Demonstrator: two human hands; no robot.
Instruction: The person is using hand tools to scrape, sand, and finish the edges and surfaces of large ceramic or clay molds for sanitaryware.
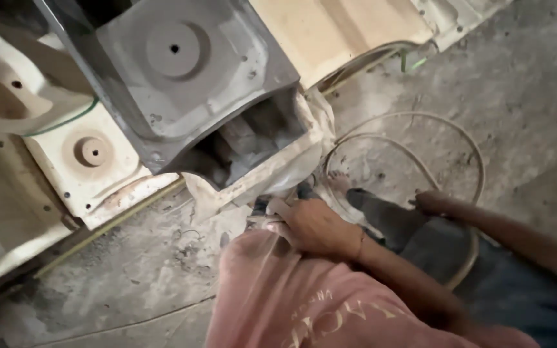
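Head view: sanding/rubbing down the near edge of a grey moulded panel.

Left hand [317,227] is closed on a crumpled pale cloth or abrasive pad [267,216], pressed at the near lower edge of the grey moulded panel [182,71], just below its open box-like recess w/ the torn cream edging [272,174]. Right hand [430,201] sits to the right by the looped pale hose [414,138] on the dusty concrete floor [130,270]; fingers hidden, can't tell if spread or curled. Cream moulded panels [91,154] lie left & far. Judged step: mid-rub on that edge, not finished, dust & rough patches show. Next move prob calls for firm, even pressure along the lip w/o snagging the loose edging.
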